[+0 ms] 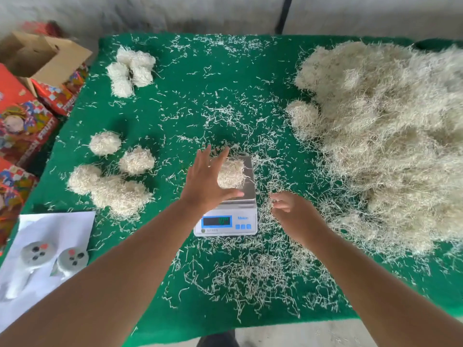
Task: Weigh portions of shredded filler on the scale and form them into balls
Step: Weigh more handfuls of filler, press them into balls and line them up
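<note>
the table [225, 71] under its green felt took up nearly all i could see, pushed close to a pale wall [175, 11] with a dark strip running up it. loose strands lay scattered over the whole cloth, thickest in front of me.

the heap [390, 136] of filler sat along my right side, i'd guess so that my right hand could pull from it without reaching across.

the balls [110, 181] lay in two clusters on the left, near and far, well apart from the heap, probably to keep weighed work from mixing with raw stuff.

off the left edge stood printed boxes [22, 116] and an open carton [40, 56]. a white sheet [50, 226] lay on the near left corner, with two small grey objects on it that i couldn't make out.

the scale [226, 216] stood dead centre, display toward me, though the digits were too blurred to read.

a portion [231, 174] sat on its pan, not yet a tight ball.

my left hand [208, 181] was spread over that portion, fingers straight and apart, cupping its left side, likely to lift it off.

my right hand [288, 209] hovered just right of the scale, fingers curled together around a few strands, perhaps a top-up.
</note>
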The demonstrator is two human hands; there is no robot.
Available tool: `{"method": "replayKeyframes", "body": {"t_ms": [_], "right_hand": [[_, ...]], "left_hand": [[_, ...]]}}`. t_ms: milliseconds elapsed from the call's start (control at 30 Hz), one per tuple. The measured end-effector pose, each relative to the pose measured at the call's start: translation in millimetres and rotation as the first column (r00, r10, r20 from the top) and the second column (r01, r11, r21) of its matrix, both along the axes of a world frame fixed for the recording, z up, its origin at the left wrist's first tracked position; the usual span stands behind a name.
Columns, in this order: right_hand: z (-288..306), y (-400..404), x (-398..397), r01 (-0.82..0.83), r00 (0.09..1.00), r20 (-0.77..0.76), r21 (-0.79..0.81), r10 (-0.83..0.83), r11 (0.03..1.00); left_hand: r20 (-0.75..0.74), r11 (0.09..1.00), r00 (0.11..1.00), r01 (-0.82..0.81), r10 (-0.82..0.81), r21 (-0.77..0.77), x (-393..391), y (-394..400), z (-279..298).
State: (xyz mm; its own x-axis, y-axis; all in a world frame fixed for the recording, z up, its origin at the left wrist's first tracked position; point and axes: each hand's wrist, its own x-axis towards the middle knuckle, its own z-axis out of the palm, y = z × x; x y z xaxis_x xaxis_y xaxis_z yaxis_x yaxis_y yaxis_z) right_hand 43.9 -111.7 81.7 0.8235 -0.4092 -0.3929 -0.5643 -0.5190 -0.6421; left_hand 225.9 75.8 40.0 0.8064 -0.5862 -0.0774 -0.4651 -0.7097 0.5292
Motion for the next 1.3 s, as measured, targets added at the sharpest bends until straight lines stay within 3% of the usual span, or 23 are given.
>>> {"method": "replayKeyframes", "body": {"t_ms": [133,233,367,433,500,567,667,767,867,1000,1133,1233,1300], "right_hand": [[-17,-14,16,0.004,1.0,-0.011,-0.02,-0.005,1.0],[-23,-21,23,0.004,1.0,-0.002,-0.049,-0.005,0.999],[-17,-27,27,0.047,0.999,0.01,-0.008,-0.047,0.999],[1,-28,32,0.089,0.994,0.058,0.056,-0.092,0.995],[29,-30,41,0.095,0.982,0.156,0.074,-0.106,0.993],[67,-30,47,0.087,0.954,0.275,0.117,-0.116,0.989],[132,-32,54,-0.012,0.855,0.511,0.194,-0.091,0.981],[185,-21,53,-0.17,0.731,0.682,0.202,-0.015,0.964],[214,-5,54,-0.179,0.644,0.761,0.056,0.074,0.982],[239,-12,59,-0.033,0.572,0.8,0.246,-0.183,0.969],[267,-29,66,0.053,0.515,0.837,0.186,-0.186,0.981],[295,-49,78,0.102,0.545,0.705,0.482,-0.454,0.87],[311,-56,81,0.104,0.686,0.462,0.701,-0.561,0.705]], "left_hand": [[0.116,0.956,0.97,0.183,-0.213,0.228,27,-42,-37],[0.118,0.963,0.963,0.225,-0.243,0.147,28,-58,-64],[0.252,0.981,0.948,0.182,-0.192,0.06,9,-51,-74],[0.136,0.995,0.986,0.101,-0.099,-0.009,-7,-50,-59],[-0.116,0.986,0.992,-0.065,0.047,-0.152,-19,-57,-29],[-0.381,0.893,0.917,-0.268,0.121,-0.361,-27,-66,24],[-0.61,0.643,0.792,-0.479,0.022,-0.598,-36,-81,129],[-0.719,0.441,0.678,-0.603,-0.155,-0.664,-51,-94,215],[-0.753,0.333,0.598,-0.676,-0.275,-0.658,-76,-111,272],[-0.753,0.306,0.633,-0.691,-0.18,-0.655,-103,-133,312],[-0.715,0.284,0.661,-0.658,-0.227,-0.698,-110,-144,337],[-0.518,0.386,0.852,-0.454,-0.074,-0.803,-127,-151,340],[-0.237,0.519,0.968,-0.242,0.077,-0.82,-137,-156,337]]}}
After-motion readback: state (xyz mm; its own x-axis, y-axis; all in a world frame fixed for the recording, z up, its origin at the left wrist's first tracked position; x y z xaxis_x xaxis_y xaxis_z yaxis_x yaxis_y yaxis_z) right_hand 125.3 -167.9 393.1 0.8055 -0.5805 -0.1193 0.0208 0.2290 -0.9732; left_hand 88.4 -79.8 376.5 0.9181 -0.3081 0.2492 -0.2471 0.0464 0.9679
